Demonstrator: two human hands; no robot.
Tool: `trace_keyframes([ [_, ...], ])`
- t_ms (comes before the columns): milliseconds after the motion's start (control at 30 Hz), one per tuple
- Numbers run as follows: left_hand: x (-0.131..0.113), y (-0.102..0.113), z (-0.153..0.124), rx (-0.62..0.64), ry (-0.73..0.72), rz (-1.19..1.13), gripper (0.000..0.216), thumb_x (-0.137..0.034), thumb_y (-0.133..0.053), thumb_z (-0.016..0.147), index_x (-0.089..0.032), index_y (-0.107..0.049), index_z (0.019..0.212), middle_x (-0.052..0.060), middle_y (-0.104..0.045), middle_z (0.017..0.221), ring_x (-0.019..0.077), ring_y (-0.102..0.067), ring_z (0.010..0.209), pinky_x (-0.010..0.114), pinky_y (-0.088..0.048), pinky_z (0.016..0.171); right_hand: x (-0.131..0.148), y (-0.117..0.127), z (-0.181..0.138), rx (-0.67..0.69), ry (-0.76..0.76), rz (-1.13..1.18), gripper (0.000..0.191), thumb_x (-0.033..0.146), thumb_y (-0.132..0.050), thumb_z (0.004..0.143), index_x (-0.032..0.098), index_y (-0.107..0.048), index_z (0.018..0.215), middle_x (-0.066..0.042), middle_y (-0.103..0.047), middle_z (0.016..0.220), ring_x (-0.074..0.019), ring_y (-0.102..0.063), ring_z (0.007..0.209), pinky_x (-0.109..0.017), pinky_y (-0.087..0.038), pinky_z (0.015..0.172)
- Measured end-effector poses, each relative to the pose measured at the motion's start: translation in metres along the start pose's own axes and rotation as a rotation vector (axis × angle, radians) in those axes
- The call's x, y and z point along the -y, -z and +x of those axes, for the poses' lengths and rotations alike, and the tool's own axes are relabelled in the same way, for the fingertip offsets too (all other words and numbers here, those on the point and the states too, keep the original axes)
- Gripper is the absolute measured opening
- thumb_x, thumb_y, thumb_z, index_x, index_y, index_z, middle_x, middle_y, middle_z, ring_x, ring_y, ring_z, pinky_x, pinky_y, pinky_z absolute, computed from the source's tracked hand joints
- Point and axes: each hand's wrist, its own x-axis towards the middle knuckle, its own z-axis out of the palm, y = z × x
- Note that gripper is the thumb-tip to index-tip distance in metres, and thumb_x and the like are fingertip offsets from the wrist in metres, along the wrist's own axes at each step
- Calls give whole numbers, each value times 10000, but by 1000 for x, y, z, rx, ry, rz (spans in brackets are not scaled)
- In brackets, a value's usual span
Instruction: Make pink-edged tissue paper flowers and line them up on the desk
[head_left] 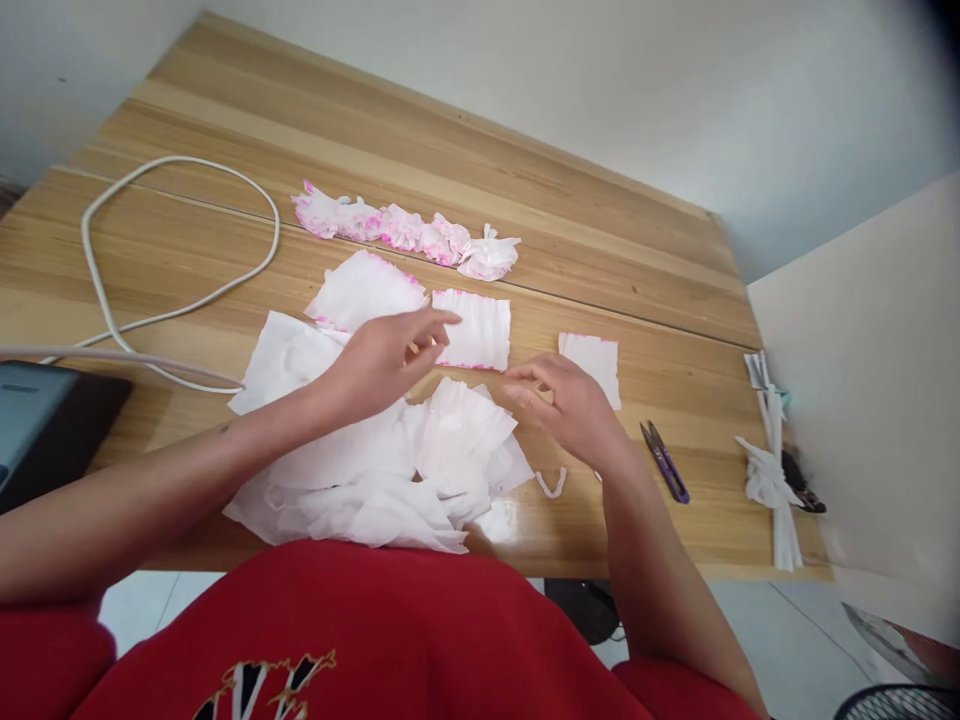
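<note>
A white tissue-paper rectangle (472, 330) with pink-tinted edges lies flat on the wooden table. Over its left side hovers my left hand (382, 365), fingers bent and thumb apart, holding nothing. Just beyond the rectangle's lower right corner is my right hand (566, 400), its fingers curved and slightly apart from the thumb, with nothing visible between them. Behind my right hand lies a smaller pink-edged piece (592, 360), partly covered by it. A larger pink-edged sheet (367, 288) sits to the left. Loose white sheets (352, 455) are heaped under my left forearm and near my body.
A row of gathered pink-and-white paper flowers (405, 228) stretches across the far side. Purple-handled thread snips (665, 465) and a twisted paper strip (551, 485) lie to the right. White paper strips (772, 470) are by the wall. A white cable (86, 240) loops left, near a dark device (52, 420).
</note>
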Motion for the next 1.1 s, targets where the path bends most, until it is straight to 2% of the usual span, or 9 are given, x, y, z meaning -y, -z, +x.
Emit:
trace_keyframes([
  [133,-7,-13,-3,148,-81,72,301,-226,-479,895,-193,-655,1137,44,-721,995,168,-645,850,292,-479,818,2,-18,-4,79,69,-78,309,499,-601,858,232,-665,999,-72,-672,1039,-271,-571,1015,-399,-423,872],
  [333,-13,-24,5,343,-244,40,506,-325,-637,837,-242,-528,1324,68,-633,1271,240,-577,1155,344,-401,979,10,-24,-6,53,105,12,137,343,-599,877,212,-634,857,-68,-672,993,-245,-593,969,-354,-431,821],
  [467,-18,-24,6,447,-191,15,544,-225,-668,779,-272,-546,1307,41,-692,1151,229,-627,1038,305,-432,888,21,-14,-9,61,32,196,121,339,-559,894,236,-619,878,-8,-692,952,-188,-622,867,-293,-430,781],
  [600,-10,-19,2,421,-69,2,520,-110,-548,772,-276,-599,1261,28,-693,1151,179,-637,895,264,-442,799,19,-16,-12,29,-87,279,157,361,-534,899,235,-627,908,22,-686,868,-145,-588,711,-256,-411,675],
  [700,0,-10,-3,420,39,-39,464,-135,-545,755,-256,-654,1189,1,-710,897,132,-585,687,224,-421,651,10,-23,-16,13,-175,334,194,398,-541,892,228,-633,905,20,-675,842,-132,-562,666,-251,-402,633],
  [800,7,-3,-8,381,130,-140,417,-180,-566,744,-226,-675,1144,-22,-614,709,111,-508,606,205,-376,558,4,-30,-20,-28,-250,537,232,434,-578,863,224,-628,949,0,-679,867,-145,-588,718,-253,-431,632],
  [867,7,-3,-12,349,172,-250,400,-205,-578,745,-206,-669,1135,-24,-561,681,107,-484,605,201,-365,536,5,-34,-22,-18,-281,760,343,457,-617,833,244,-597,1101,-9,-685,890,-156,-616,750,-260,-468,643],
  [967,2,-5,-16,316,222,-404,369,-224,-585,757,-179,-655,1116,-33,-494,639,95,-455,583,197,-360,522,12,-39,-24,44,-292,1029,672,482,-684,766,279,-436,1356,-40,-688,1014,-188,-658,855,-297,-526,711],
  [1100,-4,-8,-20,269,227,-476,376,-221,-604,763,-195,-625,1138,-20,-525,693,99,-486,619,199,-396,544,23,-46,-27,113,-360,1104,923,472,-728,718,293,-241,1482,-74,-666,1169,-236,-671,946,-343,-564,727],
])
